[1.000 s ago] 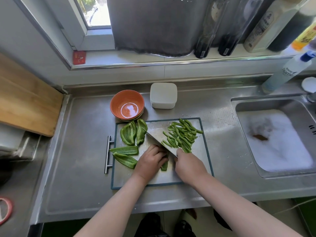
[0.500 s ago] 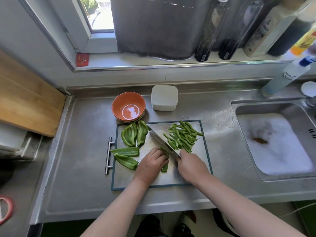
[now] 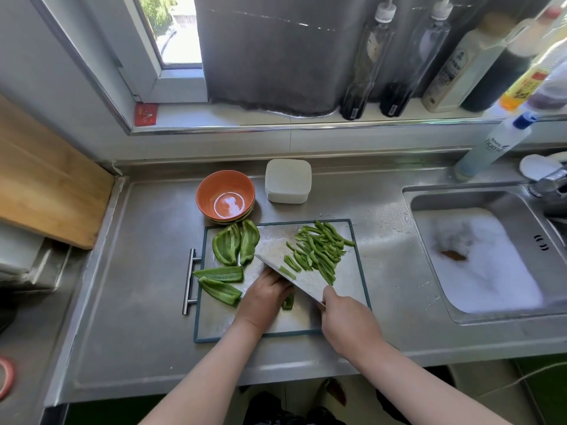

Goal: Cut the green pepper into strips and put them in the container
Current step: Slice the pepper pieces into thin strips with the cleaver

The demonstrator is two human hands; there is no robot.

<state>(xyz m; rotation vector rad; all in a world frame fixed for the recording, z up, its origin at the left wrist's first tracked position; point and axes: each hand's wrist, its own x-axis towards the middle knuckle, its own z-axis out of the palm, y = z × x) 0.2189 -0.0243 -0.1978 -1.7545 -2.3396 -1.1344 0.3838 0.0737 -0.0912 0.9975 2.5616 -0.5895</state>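
Pepper piece (image 3: 288, 302), mostly hidden, seems pinned under curled left hand (image 3: 265, 297); right hand (image 3: 346, 317) grips cleaver (image 3: 300, 282).

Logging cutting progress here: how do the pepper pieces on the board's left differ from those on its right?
The left pepper pieces are four broad, uncut slabs laid in two pairs. The right pepper strips are many, thin, and heaped in one loose pile. Both are green and lie on the cutting board. None are in the orange bowl.
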